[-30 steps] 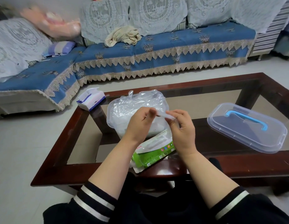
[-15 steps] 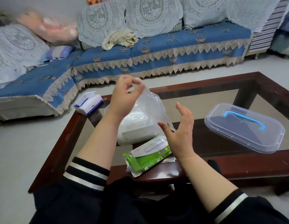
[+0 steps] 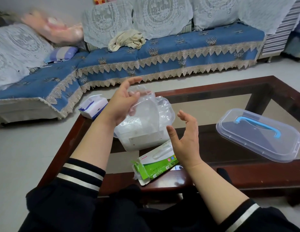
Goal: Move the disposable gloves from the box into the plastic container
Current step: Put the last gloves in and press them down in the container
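One thin clear disposable glove (image 3: 142,104) held up in the left hand (image 3: 122,104), hanging just above the open plastic container (image 3: 169,118). Left fingers loosely curled, thumb seemingly pressing the film; grasp light, not fully clear through the plastic. Right hand (image 3: 186,139) released, fingers spread, holding nothing, just beside the container. Inside the container, already a heap of crumpled clear gloves, so probably most of the work done. Green glove box (image 3: 156,166) lying flattened at the near edge of the desk (image 3: 246,180), opened; whether any gloves remain inside, impossible to tell. Lid with blue handle (image 3: 260,134) set apart on the right, not yet put on.
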The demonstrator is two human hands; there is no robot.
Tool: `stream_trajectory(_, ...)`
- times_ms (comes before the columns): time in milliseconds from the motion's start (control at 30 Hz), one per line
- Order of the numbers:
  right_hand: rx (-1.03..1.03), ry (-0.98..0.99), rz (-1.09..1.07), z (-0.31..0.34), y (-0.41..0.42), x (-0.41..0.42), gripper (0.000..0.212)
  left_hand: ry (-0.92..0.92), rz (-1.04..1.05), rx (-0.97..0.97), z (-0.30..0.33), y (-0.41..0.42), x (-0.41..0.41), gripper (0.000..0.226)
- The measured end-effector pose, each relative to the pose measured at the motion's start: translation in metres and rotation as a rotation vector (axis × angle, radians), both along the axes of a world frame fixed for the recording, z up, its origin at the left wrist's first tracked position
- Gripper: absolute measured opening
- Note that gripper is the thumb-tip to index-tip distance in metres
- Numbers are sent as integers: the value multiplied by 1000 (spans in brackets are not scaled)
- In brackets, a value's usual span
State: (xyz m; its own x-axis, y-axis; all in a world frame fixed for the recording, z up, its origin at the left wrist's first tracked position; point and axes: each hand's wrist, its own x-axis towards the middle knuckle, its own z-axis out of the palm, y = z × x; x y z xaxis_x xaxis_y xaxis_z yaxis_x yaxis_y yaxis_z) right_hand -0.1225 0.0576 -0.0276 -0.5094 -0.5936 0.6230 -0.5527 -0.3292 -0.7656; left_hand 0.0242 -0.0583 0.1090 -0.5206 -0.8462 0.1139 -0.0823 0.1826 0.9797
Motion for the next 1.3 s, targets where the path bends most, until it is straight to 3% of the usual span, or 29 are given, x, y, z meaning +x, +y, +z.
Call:
stream_trajectory(167,3,-24,9,-3,-2,2,52,114,-276,-44,21,-2,-23,45)
stream_trajectory(334,8,-25,1,-4,-2,-4,47,185,-69,-158,23,-20,-18,47)
stream_trajectory(534,137,-18,16,-5,-1,-6,51,-290,208,-257,-14,-37,6,41)
stream_trajectory(768,249,-23,57,-4,0,-4,57,-809,208,-357,-53,-60,25,34)
stream_trajectory(901,284,-18,52,-5,-1,-6,57,-997,192,-410,-63,-61,30,53)
stream_trajectory(1001,319,4,55,-5,-1,-6,53,-1120,267,-515,-67,-56,32,55)
stream_trajectory(1168,413,-92,111,-2,2,-7,39,-996,422,-542,-78,-38,34,65)
stream_trajectory(1302,562,-6,243,-4,0,-8,18,-590,486,-722,-89,-2,33,72)
